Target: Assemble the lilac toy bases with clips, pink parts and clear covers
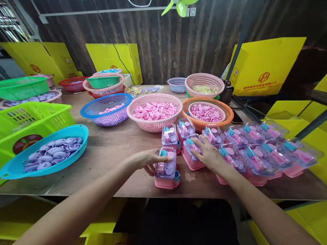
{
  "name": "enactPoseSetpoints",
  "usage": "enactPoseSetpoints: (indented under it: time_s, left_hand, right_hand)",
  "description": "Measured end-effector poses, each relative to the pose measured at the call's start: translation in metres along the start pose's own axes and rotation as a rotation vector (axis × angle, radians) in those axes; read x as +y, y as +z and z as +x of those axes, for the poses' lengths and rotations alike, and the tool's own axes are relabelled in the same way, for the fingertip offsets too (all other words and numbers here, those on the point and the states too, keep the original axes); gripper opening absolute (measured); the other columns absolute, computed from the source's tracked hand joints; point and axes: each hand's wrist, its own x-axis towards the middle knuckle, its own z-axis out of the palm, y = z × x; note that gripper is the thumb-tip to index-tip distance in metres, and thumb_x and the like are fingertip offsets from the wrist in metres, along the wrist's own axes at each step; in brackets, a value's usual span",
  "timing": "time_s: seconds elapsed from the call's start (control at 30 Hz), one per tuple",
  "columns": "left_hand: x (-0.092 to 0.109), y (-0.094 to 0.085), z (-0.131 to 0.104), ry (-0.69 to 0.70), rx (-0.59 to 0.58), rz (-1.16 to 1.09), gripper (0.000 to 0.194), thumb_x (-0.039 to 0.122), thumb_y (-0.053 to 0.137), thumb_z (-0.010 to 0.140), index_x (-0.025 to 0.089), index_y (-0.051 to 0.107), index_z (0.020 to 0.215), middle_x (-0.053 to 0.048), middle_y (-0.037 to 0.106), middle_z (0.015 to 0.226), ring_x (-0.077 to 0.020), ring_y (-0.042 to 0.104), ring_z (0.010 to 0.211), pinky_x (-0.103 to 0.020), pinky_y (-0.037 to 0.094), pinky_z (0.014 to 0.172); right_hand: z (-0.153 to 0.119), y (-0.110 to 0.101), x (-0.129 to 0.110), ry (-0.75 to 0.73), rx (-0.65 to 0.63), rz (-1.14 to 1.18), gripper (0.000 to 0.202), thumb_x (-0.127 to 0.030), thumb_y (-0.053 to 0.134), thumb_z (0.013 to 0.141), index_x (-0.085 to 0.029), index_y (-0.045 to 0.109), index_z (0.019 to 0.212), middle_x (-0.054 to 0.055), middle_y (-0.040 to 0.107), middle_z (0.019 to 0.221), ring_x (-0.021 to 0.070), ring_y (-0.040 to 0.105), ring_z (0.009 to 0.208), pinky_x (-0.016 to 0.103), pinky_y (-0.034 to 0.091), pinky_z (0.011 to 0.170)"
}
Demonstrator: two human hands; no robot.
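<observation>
My left hand (153,159) is closed around the side of a small toy case (167,170), with its thumb across the clear lid. The case has a pink base, a teal clasp and pink, lilac and teal pieces inside. My right hand (208,153) grips the top of a similar case (190,160) just to the right, its fingers bent over the lid. Behind these two stand more cases (169,135), and several others (258,160) are packed in rows at the right. My right wrist partly hides a neighbouring case.
A pink basket (138,122) of pink pieces and an orange basket (227,117) stand behind the cases. To the left are a blue tray (85,130) of lilac pieces and green crates (56,112). Yellow cartons (259,57) surround the wooden table (108,147); a slanted metal pole (247,22) rises at right.
</observation>
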Motion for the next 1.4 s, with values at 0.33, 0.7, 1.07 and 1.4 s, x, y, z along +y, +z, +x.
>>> enactPoseSetpoints:
  time_s: [0.33,0.7,1.07,1.4]
  left_hand:
    - [-0.026,-0.016,-0.012,-0.142,-0.098,-0.053,0.087,0.066,0.064,0.062,0.025,0.037,0.135,-0.011,0.065,0.107,-0.0219,0.066,0.077,-0.03,0.053,0.068]
    - [-0.024,-0.029,0.01,-0.199,-0.162,0.01,0.078,0.068,0.062,0.06,0.017,0.056,0.119,-0.013,0.067,0.1,-0.0233,0.065,0.081,-0.033,0.053,0.074]
    - [-0.016,-0.031,0.012,-0.25,-0.243,-0.109,0.058,0.061,0.071,0.056,0.018,0.064,0.095,-0.008,0.069,0.089,-0.0214,0.066,0.07,-0.031,0.054,0.063]
    - [-0.024,-0.016,-0.003,-0.133,0.042,-0.179,0.045,0.057,0.07,0.061,0.019,0.066,0.084,-0.003,0.068,0.074,-0.018,0.061,0.064,-0.023,0.045,0.051]
  right_hand:
    - [0.018,-0.067,-0.003,-0.336,-0.372,-0.106,0.033,-0.035,0.059,0.082,-0.028,0.062,0.114,0.008,0.049,0.122,0.0258,0.05,0.109,0.04,0.044,0.091]
    - [0.1,-0.051,-0.007,-0.412,-1.175,-0.164,0.088,-0.056,0.078,0.049,-0.025,0.051,0.126,0.007,0.046,0.129,0.0305,0.049,0.112,0.037,0.043,0.086]
    - [0.073,-0.048,0.007,-0.228,-1.159,0.247,0.101,-0.044,0.082,0.041,-0.024,0.043,0.132,0.003,0.056,0.122,0.023,0.054,0.108,0.025,0.045,0.08]
    - [0.053,-0.058,0.016,-0.416,-0.901,0.222,0.086,-0.055,0.078,0.041,-0.016,0.058,0.115,0.008,0.062,0.106,0.0272,0.06,0.093,0.033,0.046,0.077]
